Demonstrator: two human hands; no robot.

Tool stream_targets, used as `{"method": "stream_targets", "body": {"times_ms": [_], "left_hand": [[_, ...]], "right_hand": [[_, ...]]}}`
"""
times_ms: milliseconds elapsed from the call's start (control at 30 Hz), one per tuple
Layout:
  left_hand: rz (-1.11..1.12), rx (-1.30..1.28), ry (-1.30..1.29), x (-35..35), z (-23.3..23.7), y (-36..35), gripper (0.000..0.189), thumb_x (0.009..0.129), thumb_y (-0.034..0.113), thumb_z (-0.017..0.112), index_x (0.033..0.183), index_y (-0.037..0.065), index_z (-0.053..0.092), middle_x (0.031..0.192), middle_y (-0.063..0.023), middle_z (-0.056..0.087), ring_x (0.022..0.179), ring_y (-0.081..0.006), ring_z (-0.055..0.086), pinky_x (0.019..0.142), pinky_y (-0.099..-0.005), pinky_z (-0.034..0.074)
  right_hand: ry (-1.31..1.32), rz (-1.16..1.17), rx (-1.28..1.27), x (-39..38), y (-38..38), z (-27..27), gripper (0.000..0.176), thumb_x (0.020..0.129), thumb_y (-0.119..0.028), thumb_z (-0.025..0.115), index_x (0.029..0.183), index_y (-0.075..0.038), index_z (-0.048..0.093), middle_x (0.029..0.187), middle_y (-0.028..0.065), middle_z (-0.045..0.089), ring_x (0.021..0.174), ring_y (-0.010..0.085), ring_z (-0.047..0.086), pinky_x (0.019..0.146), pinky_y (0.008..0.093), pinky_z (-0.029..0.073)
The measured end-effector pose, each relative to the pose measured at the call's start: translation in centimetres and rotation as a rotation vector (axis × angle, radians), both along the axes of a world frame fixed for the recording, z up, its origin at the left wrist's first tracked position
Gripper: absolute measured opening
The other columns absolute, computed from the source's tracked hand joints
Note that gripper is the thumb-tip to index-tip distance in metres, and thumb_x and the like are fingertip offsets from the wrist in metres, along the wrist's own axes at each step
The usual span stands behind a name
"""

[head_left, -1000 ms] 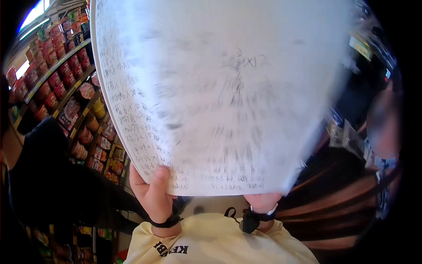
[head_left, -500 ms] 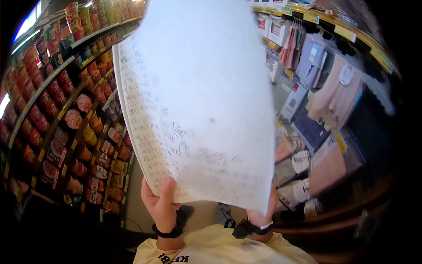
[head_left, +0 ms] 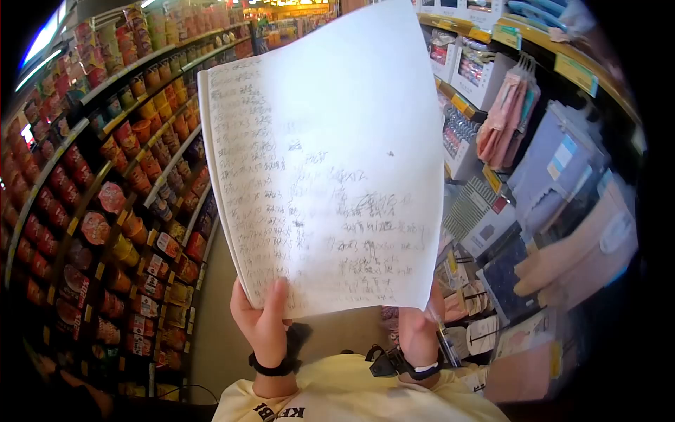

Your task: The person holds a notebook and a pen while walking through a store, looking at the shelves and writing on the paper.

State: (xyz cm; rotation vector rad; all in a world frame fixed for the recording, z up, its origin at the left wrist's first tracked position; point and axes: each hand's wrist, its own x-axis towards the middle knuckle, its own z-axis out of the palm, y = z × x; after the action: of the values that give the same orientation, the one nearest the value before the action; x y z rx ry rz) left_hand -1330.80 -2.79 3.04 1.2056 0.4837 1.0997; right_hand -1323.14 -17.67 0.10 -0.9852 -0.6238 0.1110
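A tall pad of white paper [head_left: 330, 141] covered in handwritten lines stands in front of me, its upper part bleached by glare. My left hand [head_left: 261, 316] grips the lower left corner, thumb on the front face and fingers behind. At the lower right corner is my right hand [head_left: 420, 330], mostly behind the sheets, with its fingers largely hidden. A thin pen-like stick [head_left: 444, 341] shows beside that hand; I cannot make out whether it is held. Dark bands circle both wrists.
Shelves of cup noodles [head_left: 126, 253] line the left side of the aisle. On the right hang pink socks [head_left: 500, 123] and packaged garments [head_left: 555, 165], with white boxes [head_left: 481, 70] above. The floor [head_left: 218, 337] shows below the pad.
The pad has tilted and its top edge has come into view, so more handwriting is readable. My view has shifted along the aisle. Both hands stay at the lower corners.
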Motion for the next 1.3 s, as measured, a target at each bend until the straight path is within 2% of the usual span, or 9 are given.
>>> {"method": "stream_targets", "body": {"times_ms": [67,167,200,300,400,633,833,1100,1300], "left_hand": [[-0.026,-0.017,-0.003,3.4,-0.6,1.2,0.022,0.075,0.005,0.057,0.095,-0.002,0.049,0.070,-0.0033,0.054,0.044,-0.0016,0.041,0.033,-0.0141,0.027],[-0.075,-0.040,-0.046,8.4,-1.9,3.7,0.022,0.075,0.006,0.056,0.095,-0.002,0.049,0.070,-0.0034,0.054,0.044,-0.0015,0.040,0.033,-0.0142,0.027],[-0.086,-0.041,-0.036,9.8,-2.1,4.6,0.022,0.075,0.006,0.056,0.095,-0.002,0.049,0.070,-0.0034,0.054,0.043,-0.0015,0.040,0.033,-0.0143,0.027],[-0.122,-0.074,-0.053,14.0,-2.1,8.0,0.024,0.075,0.006,0.056,0.097,-0.002,0.048,0.069,-0.0035,0.054,0.043,-0.0016,0.040,0.033,-0.0144,0.027],[-0.151,-0.082,-0.116,18.5,-2.0,12.7,0.027,0.075,0.006,0.057,0.099,-0.002,0.047,0.070,-0.0041,0.054,0.043,-0.0022,0.041,0.033,-0.0144,0.028],[-0.112,0.076,-0.114,28.7,0.6,23.4,0.031,0.074,0.005,0.056,0.102,-0.002,0.046,0.078,-0.0063,0.056,0.050,-0.0041,0.047,0.034,-0.0139,0.032],[-0.186,-0.018,0.021,37.6,-0.7,29.6,0.032,0.075,0.009,0.059,0.103,-0.001,0.046,0.082,-0.0050,0.057,0.056,-0.0040,0.050,0.037,-0.0146,0.034],[-0.139,-0.073,0.021,51.3,-2.1,35.3,0.032,0.076,0.008,0.057,0.104,-0.001,0.045,0.083,-0.0059,0.056,0.055,-0.0042,0.050,0.036,-0.0150,0.034],[-0.144,-0.046,-0.063,62.7,-0.1,38.3,0.029,0.077,0.007,0.055,0.103,-0.001,0.045,0.082,-0.0069,0.056,0.051,-0.0048,0.048,0.036,-0.0164,0.035]], "right_hand": [[0.115,-0.046,-0.021,3.3,1.2,-0.6,0.059,0.076,-0.027,0.053,0.122,0.004,0.031,0.122,0.0134,0.039,0.113,0.0227,0.036,0.096,0.0353,0.024],[0.164,-0.121,-0.053,7.9,3.4,-1.1,0.050,0.075,-0.020,0.051,0.116,0.004,0.036,0.114,0.0129,0.044,0.109,0.0209,0.039,0.095,0.0331,0.025],[0.213,-0.197,-0.029,9.1,4.8,-0.8,0.046,0.073,-0.016,0.050,0.112,0.005,0.037,0.104,0.0118,0.049,0.094,0.0188,0.047,0.084,0.0305,0.035],[0.279,-0.126,-0.079,13.5,7.7,-1.3,0.045,0.072,-0.014,0.050,0.111,0.005,0.038,0.095,0.0115,0.053,0.077,0.0172,0.051,0.068,0.0269,0.041],[0.233,-0.155,-0.019,17.7,12.8,-0.3,0.042,0.073,-0.013,0.048,0.110,0.005,0.039,0.086,0.0108,0.054,0.064,0.0151,0.049,0.054,0.0247,0.040],[0.153,-0.102,0.055,28.4,23.3,2.9,0.039,0.075,-0.008,0.046,0.110,0.007,0.040,0.084,0.0125,0.055,0.064,0.0171,0.053,0.057,0.0276,0.044],[0.173,-0.201,-0.070,37.4,29.7,1.4,0.040,0.076,-0.011,0.046,0.110,0.007,0.040,0.082,0.0110,0.055,0.061,0.0150,0.050,0.055,0.0259,0.042],[0.192,-0.239,-0.116,51.4,36.4,-0.1,0.039,0.077,-0.013,0.049,0.110,0.006,0.042,0.083,0.0091,0.054,0.066,0.0132,0.049,0.055,0.0246,0.040],[0.140,-0.152,-0.129,63.7,39.3,2.8,0.038,0.077,-0.016,0.050,0.109,0.004,0.043,0.078,0.0073,0.053,0.062,0.0118,0.047,0.054,0.0228,0.039]]}}
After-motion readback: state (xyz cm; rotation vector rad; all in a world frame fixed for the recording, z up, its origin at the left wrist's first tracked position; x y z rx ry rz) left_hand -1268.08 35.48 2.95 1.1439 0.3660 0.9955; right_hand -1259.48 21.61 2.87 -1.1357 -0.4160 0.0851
